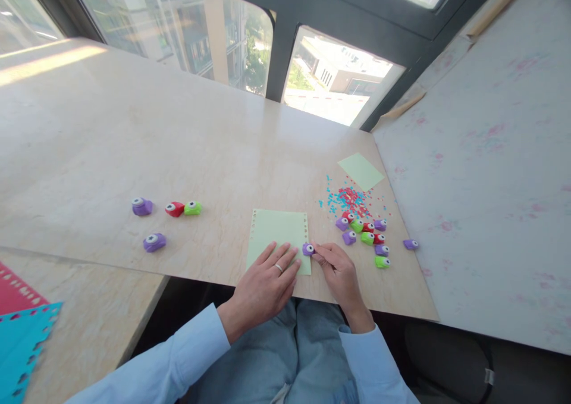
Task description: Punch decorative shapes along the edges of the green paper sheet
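Note:
A pale green paper sheet point(277, 231) with punched holes along its top and right edges lies on the beige table point(134, 154). My left hand point(267, 282) rests flat on the sheet's lower part, fingers spread, holding it down. My right hand point(336, 267) pinches a small purple punch point(308, 249) at the sheet's right edge. To the right sits a cluster of several small purple, green and red punches point(366, 237), with one purple punch point(410, 244) apart from it.
Red and blue paper confetti point(350, 199) and a second green sheet point(360, 171) lie behind the cluster. To the left lie purple punches point(141, 206) point(154, 242), a red punch point(174, 209) and a green punch point(193, 208). Punched red and blue sheets point(20, 326) sit bottom left. A white wall point(491, 184) bounds the right.

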Demonstrator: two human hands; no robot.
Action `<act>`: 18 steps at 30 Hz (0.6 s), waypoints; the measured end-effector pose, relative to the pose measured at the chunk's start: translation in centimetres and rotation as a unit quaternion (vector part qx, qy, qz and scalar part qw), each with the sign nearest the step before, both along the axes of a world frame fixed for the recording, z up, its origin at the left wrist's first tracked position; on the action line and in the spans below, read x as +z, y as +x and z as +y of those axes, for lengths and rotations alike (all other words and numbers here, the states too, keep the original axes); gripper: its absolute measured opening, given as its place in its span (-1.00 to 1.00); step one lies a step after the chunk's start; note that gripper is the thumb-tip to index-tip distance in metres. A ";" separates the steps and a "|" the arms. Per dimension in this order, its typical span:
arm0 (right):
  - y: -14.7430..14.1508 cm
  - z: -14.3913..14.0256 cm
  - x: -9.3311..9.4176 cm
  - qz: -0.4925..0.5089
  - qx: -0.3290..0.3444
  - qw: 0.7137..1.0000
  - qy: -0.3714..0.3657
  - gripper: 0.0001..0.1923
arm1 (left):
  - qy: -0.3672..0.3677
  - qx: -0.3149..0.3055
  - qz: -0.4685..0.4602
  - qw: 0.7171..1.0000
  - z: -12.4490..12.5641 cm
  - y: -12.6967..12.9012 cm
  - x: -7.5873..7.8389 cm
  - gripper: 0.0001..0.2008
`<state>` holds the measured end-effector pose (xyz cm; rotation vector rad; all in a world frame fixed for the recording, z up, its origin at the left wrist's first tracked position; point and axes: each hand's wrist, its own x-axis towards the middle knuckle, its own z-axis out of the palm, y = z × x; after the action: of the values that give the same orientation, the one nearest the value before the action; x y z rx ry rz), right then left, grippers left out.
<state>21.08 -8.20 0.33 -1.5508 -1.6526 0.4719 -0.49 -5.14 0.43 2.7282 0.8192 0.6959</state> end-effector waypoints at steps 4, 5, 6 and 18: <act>-0.1 -0.1 0.3 0.000 -0.014 1.000 0.002 -0.78 | -0.005 0.000 0.001 1.000 0.0 0.0 -0.1 -0.65; -0.2 -0.1 0.3 -0.001 -0.019 1.000 0.003 -0.79 | -0.006 0.001 0.001 1.000 0.0 0.0 -0.1 -0.65; -0.2 -0.1 0.4 -0.003 -0.024 1.000 0.005 -0.80 | -0.007 0.001 0.001 1.000 0.0 0.0 -0.1 -0.65; -0.2 -0.3 0.6 -0.007 -0.034 0.999 0.008 -0.84 | -0.014 0.006 -0.015 1.000 -0.2 0.2 -0.6 -0.64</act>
<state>20.88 -8.53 0.89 -1.5965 -1.6053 0.4119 -0.27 -5.37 -0.15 2.6835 0.8345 0.7191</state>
